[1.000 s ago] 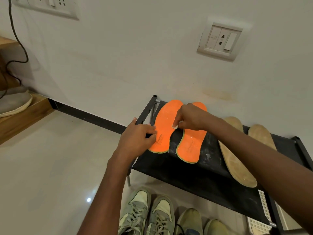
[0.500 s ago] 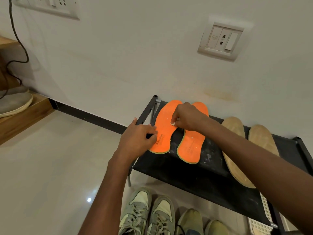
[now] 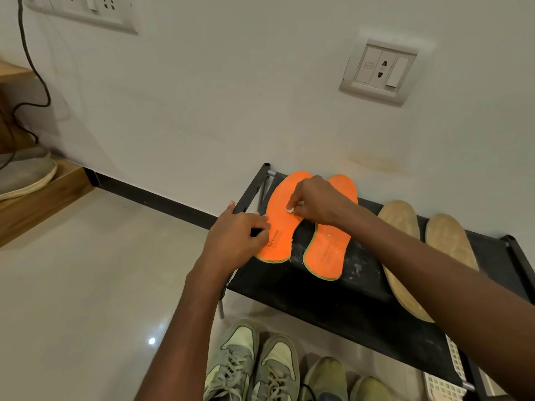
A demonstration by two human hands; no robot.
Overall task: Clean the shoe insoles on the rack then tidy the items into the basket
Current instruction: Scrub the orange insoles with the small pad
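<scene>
- The cleaning step is in hand: the right hand (image 3: 318, 201), at centre frame, pinches a small white wad (image 3: 290, 209) and presses it on the left orange insole (image 3: 282, 224), fingers clamped on the wad.
- The left hand (image 3: 236, 240) holds that insole down at its left edge near the heel, fingers bent and pressed onto it.
- The right orange insole (image 3: 328, 250) lies just beside it on the black rack (image 3: 333, 299); white specks dot it and the shelf around it.
- Two tan insoles (image 3: 405, 256) lie at the right of the rack, untouched by either hand.
- Next, I judge, the wad must work along the insole while the other hand pins it, then go on to the speckled one.
- A white basket (image 3: 445, 386) shows at lower right, mostly cut off; what it holds cannot be seen.
- Green shoes (image 3: 254, 366) stand on the floor below the rack.
</scene>
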